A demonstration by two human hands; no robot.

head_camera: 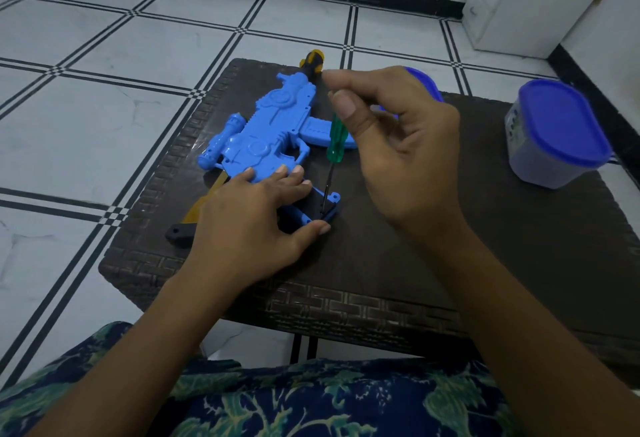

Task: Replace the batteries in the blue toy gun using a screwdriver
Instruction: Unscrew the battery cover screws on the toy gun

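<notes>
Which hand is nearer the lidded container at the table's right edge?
Right. The right hand, pinching the screwdriver, is just left of the container, with bare table between them. The left hand rests on the toy gun, farther left.

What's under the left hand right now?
The left hand rests on the grip of the blue toy gun. Past the fingers a black panel shows, the screwdriver tip on it. The grip's middle is covered, so screws or batteries there can't be seen.
</notes>
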